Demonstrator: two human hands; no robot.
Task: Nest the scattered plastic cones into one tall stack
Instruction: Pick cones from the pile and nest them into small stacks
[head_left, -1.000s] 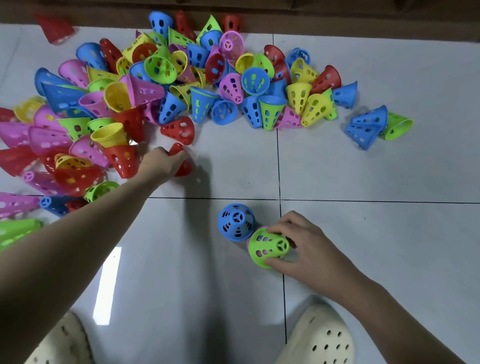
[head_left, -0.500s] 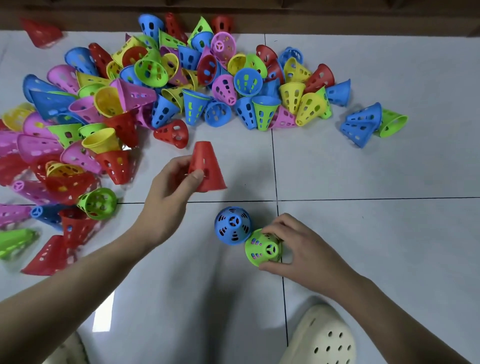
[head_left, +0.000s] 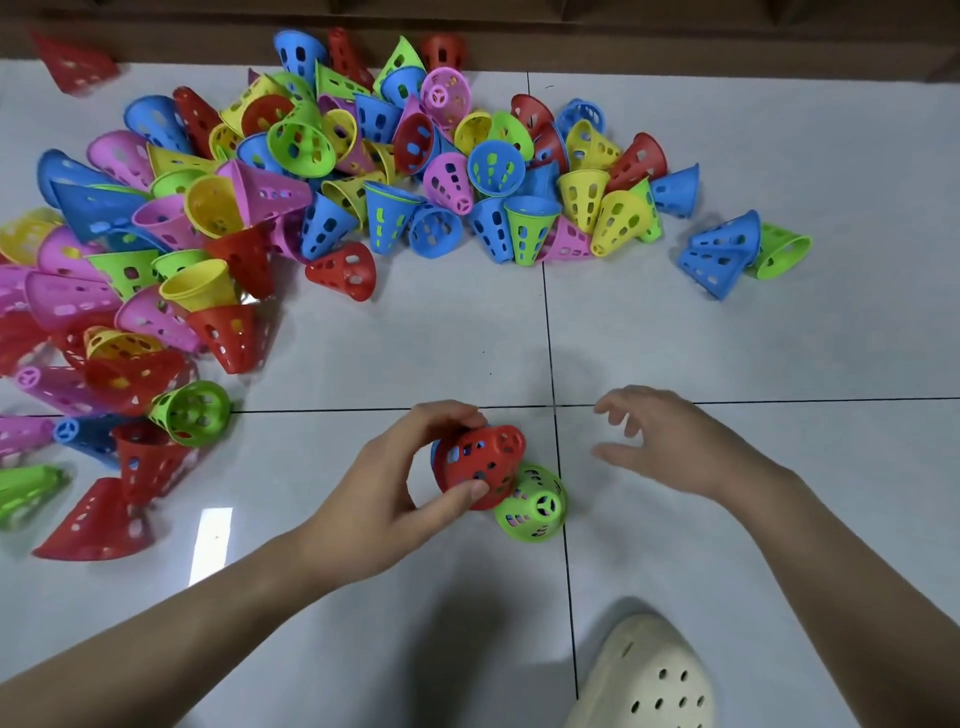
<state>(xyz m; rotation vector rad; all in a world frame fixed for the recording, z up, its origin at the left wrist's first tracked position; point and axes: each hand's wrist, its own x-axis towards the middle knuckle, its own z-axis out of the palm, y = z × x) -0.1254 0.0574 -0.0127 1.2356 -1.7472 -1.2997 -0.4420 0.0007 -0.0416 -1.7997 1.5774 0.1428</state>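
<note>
Nearest, a cream clog (head_left: 649, 680) on the white tiled floor (head_left: 727, 338). Beyond it, left hand (head_left: 395, 488) with thumb and fingers curled round a red cone (head_left: 480, 465), held over a blue cone (head_left: 435, 451) mostly hidden beneath. Just beside, touching the red one, a green cone (head_left: 535, 506) standing narrow end up. Right hand (head_left: 670, 447) apart from both, fingers spread loosely, holding nothing. Farther off, a heap of loose cones (head_left: 322, 171) and a small blue-and-green cluster (head_left: 743, 252).

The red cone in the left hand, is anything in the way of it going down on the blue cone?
Nothing visible is. The left hand holds the red cone right over the blue cone, which peeks out beneath. The green cone stands close beside it, not under it. The right hand is open and off to the side.
</note>
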